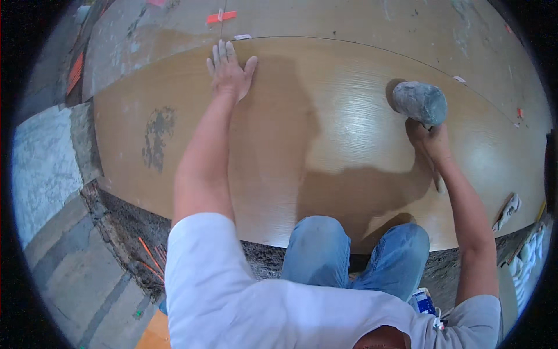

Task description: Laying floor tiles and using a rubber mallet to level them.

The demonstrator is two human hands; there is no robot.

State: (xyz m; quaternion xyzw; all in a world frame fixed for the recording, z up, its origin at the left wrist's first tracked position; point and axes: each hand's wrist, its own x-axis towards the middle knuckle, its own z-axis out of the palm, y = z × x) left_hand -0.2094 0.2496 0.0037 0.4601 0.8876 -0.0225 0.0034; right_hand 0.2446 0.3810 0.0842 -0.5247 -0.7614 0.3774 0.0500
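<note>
A large, smooth wood-coloured tile (270, 151) spreads out below me, and my knees are at its near edge. Near its far edge my left hand (229, 75) is pressed flat, fingers stretched out and pointing away, with dust on them. My right hand (433, 141) is closed round the handle of a rubber mallet (419, 102). The mallet's thick grey head is scuffed and held over the tile's right part. A white clip (242, 37) sits in the far joint beside my left fingertips. Just beyond it lies an orange wedge (221, 17).
Another tile (349, 17) lies past the far joint, with more clips (459, 79) along the seam. A pale glove-like thing (507, 212) rests at the right edge. Dark rough mortar or soil (139, 218) borders the near side, with orange strips (152, 259) on it.
</note>
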